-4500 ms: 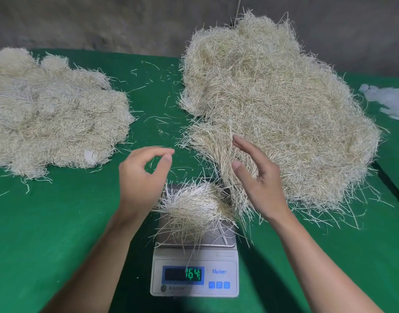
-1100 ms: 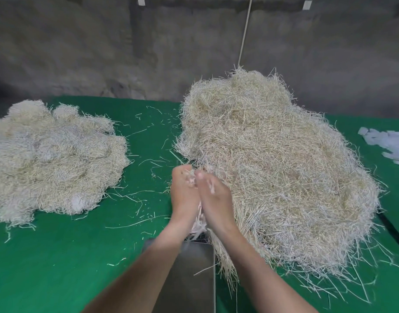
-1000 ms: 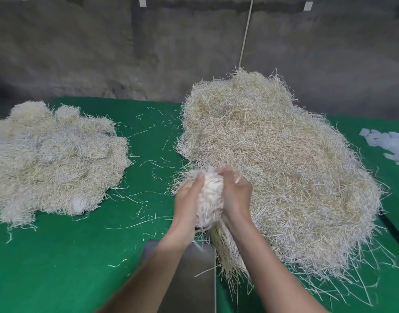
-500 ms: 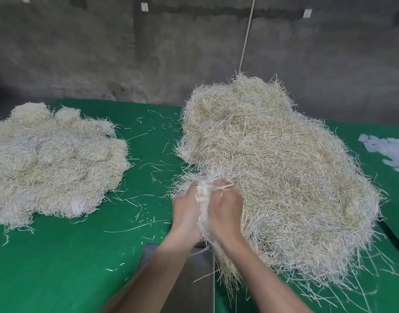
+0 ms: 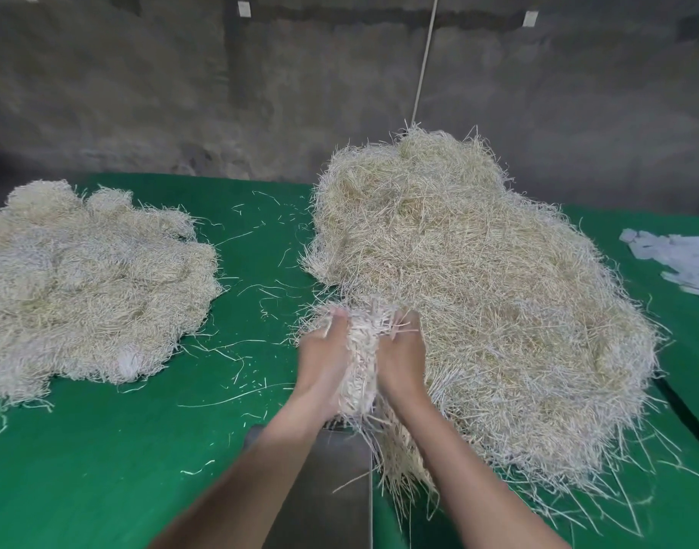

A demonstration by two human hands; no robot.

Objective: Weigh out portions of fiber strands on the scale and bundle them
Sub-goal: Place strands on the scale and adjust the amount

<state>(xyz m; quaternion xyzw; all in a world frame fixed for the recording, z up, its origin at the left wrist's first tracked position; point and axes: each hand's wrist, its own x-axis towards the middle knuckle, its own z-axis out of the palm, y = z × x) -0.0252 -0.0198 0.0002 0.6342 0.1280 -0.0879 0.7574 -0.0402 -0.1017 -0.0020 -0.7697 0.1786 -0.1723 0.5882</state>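
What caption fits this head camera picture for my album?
Left hand and right hand squeeze a fiber portion near the scale pan, beside the big pile.

Person, body in view: left hand point(image 5: 324, 362) and right hand point(image 5: 403, 358), both bare, continuing into left forearm point(image 5: 260, 473) and right forearm point(image 5: 474, 485), both uncovered from wrist to the near edge of view; fingertips point(image 5: 338, 314) blurred, so nails and finer detail cannot be made out.
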